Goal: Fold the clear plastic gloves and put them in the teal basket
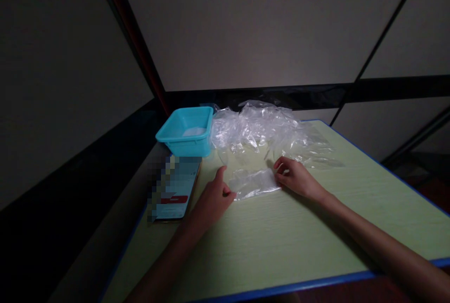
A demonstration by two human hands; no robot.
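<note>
A small clear plastic bag point(255, 182) lies flat on the table between my hands. My left hand point(214, 197) is at its left end, index finger stretched forward and thumb touching the near left corner. Thumb and index finger are apart. At the right end is my right hand point(295, 177), its fingers loosely curled and its thumb against the bag's edge. A gap shows between that thumb and the index finger. Behind the bag spreads a heap of crumpled clear plastic bags point(256, 127).
A turquoise plastic basin point(186, 139) stands at the back left, with something whitish inside. Left of my left hand lies a phone-like device point(177, 188) with a lit screen, partly pixelated. The pale green table point(281, 242) has a blue edge; panelled walls rise behind and left.
</note>
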